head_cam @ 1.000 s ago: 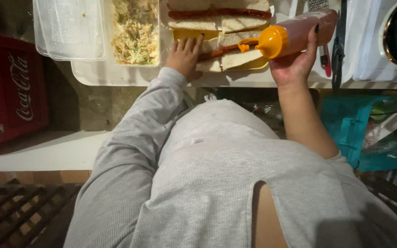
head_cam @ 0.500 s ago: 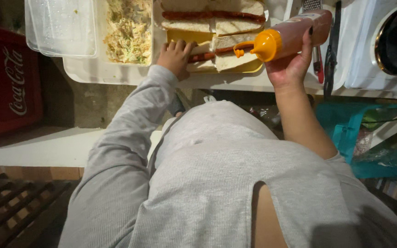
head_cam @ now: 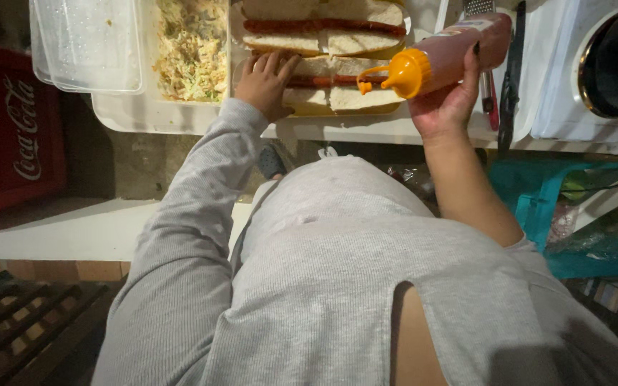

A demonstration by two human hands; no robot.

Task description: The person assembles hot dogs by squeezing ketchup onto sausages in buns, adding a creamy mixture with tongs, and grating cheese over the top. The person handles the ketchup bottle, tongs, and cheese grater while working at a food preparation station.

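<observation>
Gripping a sauce bottle [head_cam: 443,58], the right hand [head_cam: 446,107] has its fingers wrapped tight round the reddish body; the bottle lies tilted nearly horizontal, orange cap and nozzle pointing left, tip just over the near hot dog [head_cam: 337,84]. Left hand [head_cam: 264,83] rests flat on the left end of that same bun, fingers spread narrow, holding nothing, only pressing. Near hot dog: split white bun w/ sausage along the slit, sitting on a yellow tray [head_cam: 352,111]. A second hot dog [head_cam: 323,25] lies just beyond it, parallel, sausage visible. Both sit on the desk [head_cam: 366,132] edge. Left of the buns: white container [head_cam: 144,114] w/ shredded slaw [head_cam: 191,46], and a clear lid [head_cam: 87,43] beside it. Right of the bottle: dark tongs [head_cam: 511,68], then a white appliance [head_cam: 574,100]. Red crate [head_cam: 8,136] stands lower left, teal bag [head_cam: 538,207] lower right.
</observation>
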